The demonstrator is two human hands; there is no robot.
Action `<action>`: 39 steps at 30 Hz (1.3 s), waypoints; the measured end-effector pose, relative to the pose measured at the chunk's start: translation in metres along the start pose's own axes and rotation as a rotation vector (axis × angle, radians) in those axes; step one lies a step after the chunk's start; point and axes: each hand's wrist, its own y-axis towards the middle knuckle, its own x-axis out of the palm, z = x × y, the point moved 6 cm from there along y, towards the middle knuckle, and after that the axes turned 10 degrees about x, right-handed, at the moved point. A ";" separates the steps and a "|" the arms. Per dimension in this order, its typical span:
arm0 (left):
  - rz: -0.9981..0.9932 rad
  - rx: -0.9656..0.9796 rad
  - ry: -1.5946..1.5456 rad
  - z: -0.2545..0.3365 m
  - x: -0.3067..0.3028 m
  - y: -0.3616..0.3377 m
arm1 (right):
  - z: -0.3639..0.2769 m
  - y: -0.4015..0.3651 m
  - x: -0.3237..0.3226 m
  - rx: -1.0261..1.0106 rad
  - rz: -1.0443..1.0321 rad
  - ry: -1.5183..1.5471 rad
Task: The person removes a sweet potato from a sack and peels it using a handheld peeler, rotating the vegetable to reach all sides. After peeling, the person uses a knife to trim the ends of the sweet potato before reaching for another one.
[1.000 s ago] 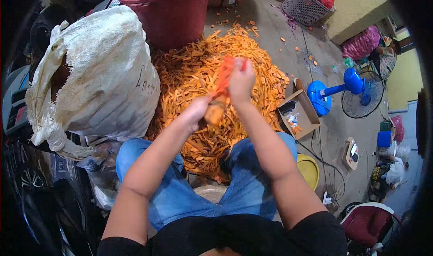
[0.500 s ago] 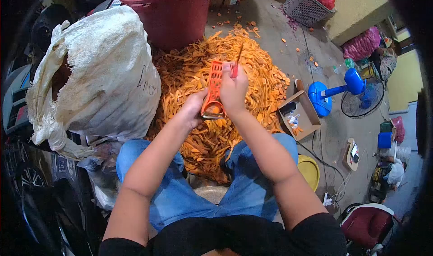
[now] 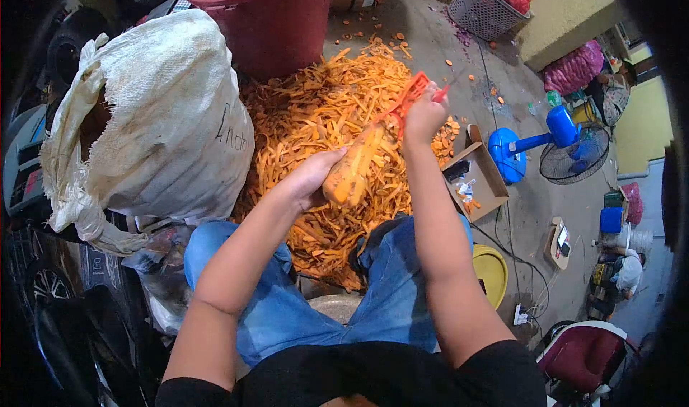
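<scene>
— Where is the carrot (image 3: pixel 357 164)?

— In the middle, up over the pile of peels (image 3: pixel 316 105). The left hand (image 3: pixel 310 181) is shut tight around its near end. The right hand (image 3: pixel 425 116) is shut on the orange peeler (image 3: pixel 410 97), at the far tip of the carrot.

— What could go wrong?

— I think the carrot may be slippery. If the left hand lets it slide, it drops into the peels. And if the peeler skips toward that hand, the blade could nick it.

Left hand (image 3: pixel 310 179) cupped, right hand (image 3: pixel 423 117) clenched
</scene>
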 end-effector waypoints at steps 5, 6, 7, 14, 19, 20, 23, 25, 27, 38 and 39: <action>-0.069 0.008 0.169 0.004 -0.018 -0.010 | 0.050 0.060 -0.016 0.208 0.124 0.194; -0.013 0.000 0.068 0.003 -0.021 -0.007 | 0.046 0.054 -0.012 0.205 0.121 0.196; 0.066 0.007 0.053 0.005 -0.021 -0.005 | 0.035 0.038 -0.001 0.175 0.008 0.240; 0.006 0.051 -0.139 0.005 -0.024 0.016 | -0.013 -0.063 0.031 -0.036 -0.354 0.188; -0.097 0.008 -0.082 0.006 -0.026 0.011 | -0.017 -0.010 0.008 -0.108 -0.190 0.182; -0.113 -0.004 -0.071 0.007 -0.024 0.009 | -0.015 -0.001 0.001 -0.051 -0.154 0.239; -0.172 0.019 -0.210 0.007 -0.019 0.011 | 0.002 0.005 0.009 0.056 -0.179 0.371; -0.204 0.039 -0.219 0.006 -0.019 0.016 | -0.002 -0.017 0.019 0.104 -0.289 0.491; -0.235 0.057 -0.224 0.006 -0.018 0.019 | -0.002 -0.048 0.031 0.226 -0.452 0.431; -0.047 0.033 -0.056 -0.007 -0.008 0.007 | -0.008 -0.066 0.029 -0.145 -0.291 0.139; -0.051 -0.011 0.042 -0.008 -0.004 0.002 | -0.003 -0.042 0.026 -0.146 -0.160 0.062</action>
